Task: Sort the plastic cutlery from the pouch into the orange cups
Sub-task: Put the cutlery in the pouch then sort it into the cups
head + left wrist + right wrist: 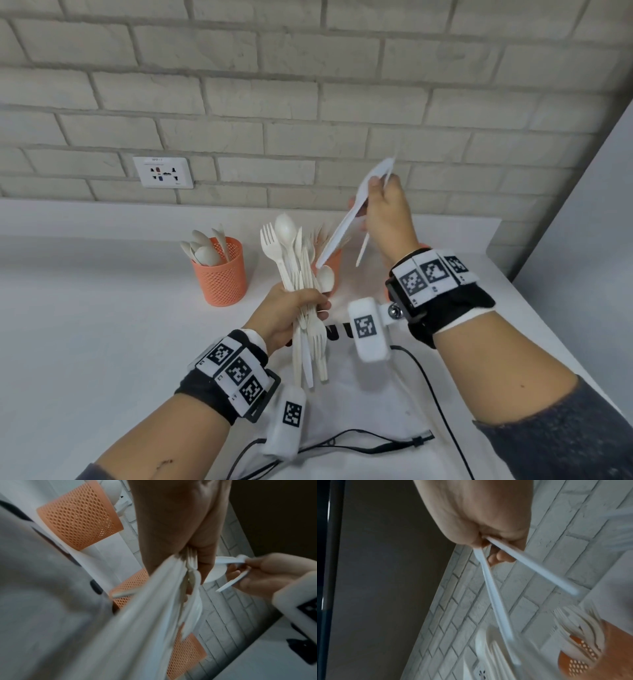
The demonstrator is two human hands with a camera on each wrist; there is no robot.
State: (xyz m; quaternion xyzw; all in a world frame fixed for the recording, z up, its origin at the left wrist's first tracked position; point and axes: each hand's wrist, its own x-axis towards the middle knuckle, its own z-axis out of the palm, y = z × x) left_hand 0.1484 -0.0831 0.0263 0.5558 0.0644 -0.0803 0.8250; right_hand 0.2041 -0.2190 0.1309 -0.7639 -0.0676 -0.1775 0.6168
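My left hand (294, 308) grips a bundle of white plastic cutlery (298, 260), forks, spoons and knives fanned upward, above the white pouch (359, 404). My right hand (383, 205) is raised to the right and pinches two white plastic knives (342, 226) that cross each other; they show as two thin blades (494, 599) in the right wrist view. An orange mesh cup (222, 274) on the left holds several spoons. A second orange cup (334, 263) with forks stands behind the bundle, partly hidden. A third orange cup (185, 654) shows in the left wrist view.
A white counter (85, 325) runs up to a grey brick wall (308, 85) with a power socket (164, 172). The pouch's black drawstring (376, 442) trails near the front edge. A grey panel (582, 212) stands at the counter's right end.
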